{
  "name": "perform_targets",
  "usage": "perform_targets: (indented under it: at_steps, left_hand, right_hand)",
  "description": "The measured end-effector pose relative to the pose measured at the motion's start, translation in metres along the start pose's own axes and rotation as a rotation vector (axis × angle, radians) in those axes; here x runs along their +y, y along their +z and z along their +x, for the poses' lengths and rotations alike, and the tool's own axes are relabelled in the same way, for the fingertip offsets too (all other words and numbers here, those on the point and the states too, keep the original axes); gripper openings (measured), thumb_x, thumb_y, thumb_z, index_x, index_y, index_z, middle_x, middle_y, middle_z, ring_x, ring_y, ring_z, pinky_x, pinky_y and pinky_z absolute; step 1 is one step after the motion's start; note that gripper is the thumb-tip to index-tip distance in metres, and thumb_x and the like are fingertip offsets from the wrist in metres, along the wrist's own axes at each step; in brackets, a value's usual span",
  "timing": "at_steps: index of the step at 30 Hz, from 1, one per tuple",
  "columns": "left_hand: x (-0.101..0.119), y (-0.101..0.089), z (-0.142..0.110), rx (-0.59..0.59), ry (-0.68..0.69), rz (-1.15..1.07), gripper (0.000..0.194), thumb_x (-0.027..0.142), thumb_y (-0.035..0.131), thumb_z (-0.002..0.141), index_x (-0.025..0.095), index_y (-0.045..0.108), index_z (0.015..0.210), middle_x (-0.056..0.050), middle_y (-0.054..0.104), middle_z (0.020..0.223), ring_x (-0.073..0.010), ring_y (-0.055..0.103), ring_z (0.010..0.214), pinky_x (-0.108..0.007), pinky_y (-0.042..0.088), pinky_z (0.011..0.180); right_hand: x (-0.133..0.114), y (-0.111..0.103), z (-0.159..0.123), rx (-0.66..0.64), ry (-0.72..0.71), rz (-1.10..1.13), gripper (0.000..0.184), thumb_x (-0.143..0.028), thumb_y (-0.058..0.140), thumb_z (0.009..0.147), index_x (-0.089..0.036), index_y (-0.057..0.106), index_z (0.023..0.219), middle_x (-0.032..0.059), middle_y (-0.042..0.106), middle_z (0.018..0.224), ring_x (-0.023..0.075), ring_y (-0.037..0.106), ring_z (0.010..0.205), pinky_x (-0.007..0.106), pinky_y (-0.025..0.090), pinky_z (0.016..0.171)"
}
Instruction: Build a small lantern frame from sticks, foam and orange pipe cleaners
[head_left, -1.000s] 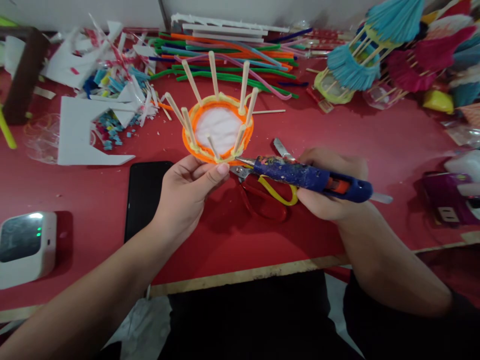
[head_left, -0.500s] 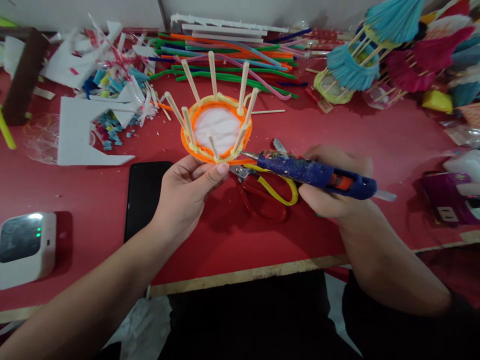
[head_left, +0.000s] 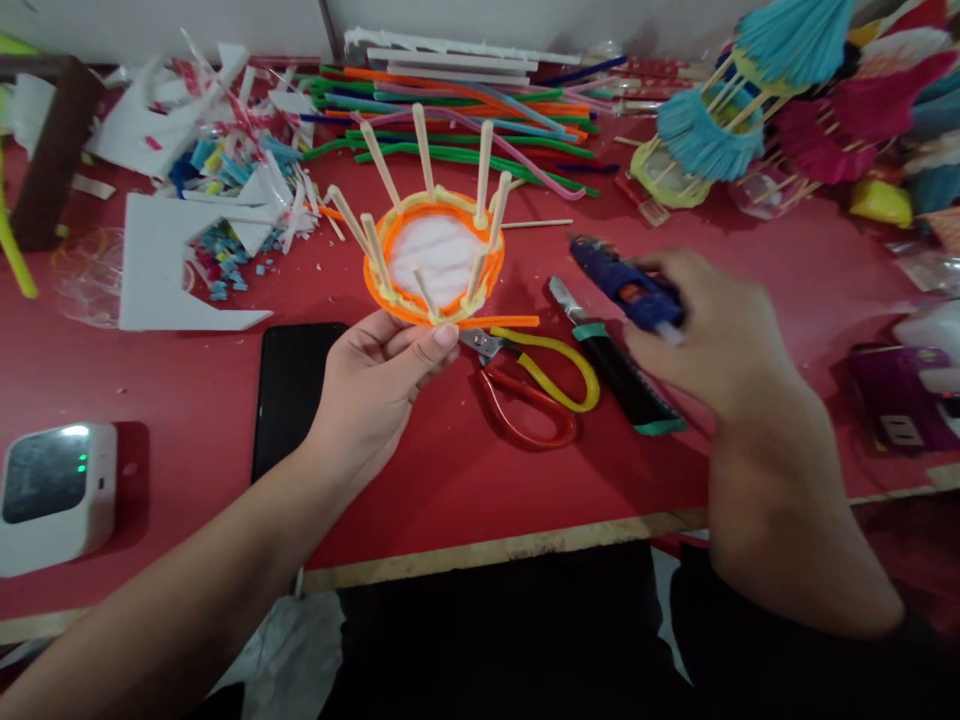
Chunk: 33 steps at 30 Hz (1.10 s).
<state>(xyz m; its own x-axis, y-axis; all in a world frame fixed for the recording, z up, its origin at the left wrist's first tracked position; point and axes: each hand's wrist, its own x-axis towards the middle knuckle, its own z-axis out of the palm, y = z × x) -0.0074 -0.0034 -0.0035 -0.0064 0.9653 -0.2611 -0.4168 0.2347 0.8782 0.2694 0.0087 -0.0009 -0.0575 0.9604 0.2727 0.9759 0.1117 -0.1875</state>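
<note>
Black phone (head_left: 289, 390) and white device (head_left: 101, 500) with green lights (head_left: 82, 463) on red table (head_left: 450, 500).

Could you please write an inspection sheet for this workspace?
Surface: red table, its pale front edge scuffed.
Job's things: orange-rimmed frame with wooden sticks; blue glue gun.
Clutter: scissors, black-and-green cutter, phone, foam scraps, pipe cleaners.
Hands: left hand pinches the frame's near rim; right hand, blurred, holds the glue gun away from it.
Cables: nothing seen.
Surroundings: white device left, turquoise model right, pale wall behind.
</note>
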Motion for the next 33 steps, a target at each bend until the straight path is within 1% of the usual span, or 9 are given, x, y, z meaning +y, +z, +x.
perform_targets:
  at_steps: [3, 5, 7, 10, 12, 16, 19, 23, 33]
  left_hand:
    - [-0.001, 0.0, 0.0, -0.008, 0.003, -0.012, 0.03, 0.028, 0.099, 0.057, 0.021, 0.077, 0.077, 0.003, 0.077, 0.073, -0.0098, 0.071, 0.068, -0.022, 0.061, 0.073]
    - [-0.002, 0.0, 0.0, -0.013, 0.005, -0.009, 0.03, 0.028, 0.099, 0.057, 0.022, 0.078, 0.078, 0.003, 0.077, 0.073, -0.0092, 0.07, 0.067, -0.02, 0.06, 0.072]
    - [-0.002, -0.001, -0.001, -0.018, -0.002, 0.001, 0.029, 0.028, 0.098, 0.058, 0.022, 0.079, 0.079, 0.003, 0.076, 0.071, -0.0087, 0.069, 0.066, -0.019, 0.059, 0.071]
    - [-0.001, -0.001, -0.001, -0.042, -0.025, 0.013, 0.03, 0.028, 0.099, 0.057, 0.021, 0.079, 0.079, 0.002, 0.076, 0.07, -0.008, 0.068, 0.064, -0.018, 0.058, 0.069]
    - [0.0, -0.001, -0.002, -0.057, -0.044, 0.022, 0.03, 0.028, 0.099, 0.058, 0.021, 0.08, 0.08, 0.002, 0.076, 0.07, -0.0078, 0.067, 0.063, -0.018, 0.057, 0.068]
    - [0.0, -0.001, -0.003, -0.083, -0.062, 0.017, 0.031, 0.027, 0.098, 0.06, 0.021, 0.082, 0.085, 0.0, 0.08, 0.078, -0.0088, 0.071, 0.07, -0.017, 0.059, 0.071]
    - [-0.001, -0.001, -0.003, -0.13, -0.063, 0.011, 0.031, 0.027, 0.097, 0.062, 0.021, 0.082, 0.088, -0.002, 0.082, 0.085, -0.0101, 0.075, 0.078, -0.016, 0.06, 0.078]
    - [-0.001, -0.001, -0.004, -0.173, -0.063, 0.019, 0.031, 0.024, 0.096, 0.066, 0.021, 0.082, 0.093, -0.003, 0.083, 0.091, -0.012, 0.078, 0.085, -0.016, 0.06, 0.081]
    - [-0.003, 0.0, -0.005, -0.206, -0.065, 0.079, 0.027, 0.021, 0.093, 0.07, 0.02, 0.082, 0.094, -0.005, 0.084, 0.1, -0.0136, 0.079, 0.092, -0.018, 0.06, 0.09]
  right_hand:
    - [0.03, 0.001, 0.007, -0.167, 0.091, -0.146, 0.051, -0.025, 0.061, 0.067, -0.016, 0.067, 0.117, 0.02, 0.074, 0.115, 0.038, 0.07, 0.103, 0.054, 0.053, 0.089]
    - [0.048, 0.0, 0.009, -0.263, 0.141, -0.208, 0.048, -0.02, 0.059, 0.067, -0.018, 0.07, 0.113, 0.0189, 0.075, 0.115, 0.038, 0.069, 0.106, 0.056, 0.054, 0.091]
    - [0.055, -0.004, 0.01, -0.23, 0.177, -0.238, 0.045, -0.017, 0.059, 0.065, -0.018, 0.072, 0.107, 0.0183, 0.075, 0.11, 0.0384, 0.069, 0.107, 0.056, 0.054, 0.092]
    - [0.033, -0.012, 0.006, 0.118, 0.109, -0.137, 0.037, -0.016, 0.061, 0.071, -0.02, 0.073, 0.106, 0.0174, 0.074, 0.105, 0.0346, 0.069, 0.103, 0.053, 0.055, 0.093]
    - [0.004, -0.014, 0.001, 0.314, -0.073, 0.062, 0.025, -0.02, 0.061, 0.081, -0.025, 0.072, 0.104, 0.0112, 0.075, 0.096, 0.0279, 0.07, 0.094, 0.046, 0.057, 0.087]
    - [-0.047, -0.004, -0.007, 0.294, -0.47, 0.34, 0.012, -0.037, 0.072, 0.089, -0.028, 0.069, 0.096, 0.0017, 0.077, 0.085, 0.0212, 0.072, 0.079, 0.037, 0.059, 0.074]
    - [-0.06, 0.005, -0.009, 0.251, -0.659, 0.429, 0.008, -0.029, 0.074, 0.091, -0.025, 0.07, 0.097, -0.0007, 0.078, 0.084, 0.0162, 0.073, 0.077, 0.031, 0.061, 0.076]
    - [-0.061, 0.007, -0.01, 0.239, -0.677, 0.501, 0.007, -0.018, 0.069, 0.093, -0.024, 0.071, 0.096, -0.0002, 0.078, 0.084, 0.0144, 0.074, 0.076, 0.029, 0.062, 0.075]
    - [-0.065, 0.005, -0.012, 0.329, -0.533, 0.514, 0.008, -0.02, 0.073, 0.09, -0.028, 0.073, 0.088, -0.0013, 0.077, 0.076, 0.015, 0.072, 0.067, 0.029, 0.061, 0.066]
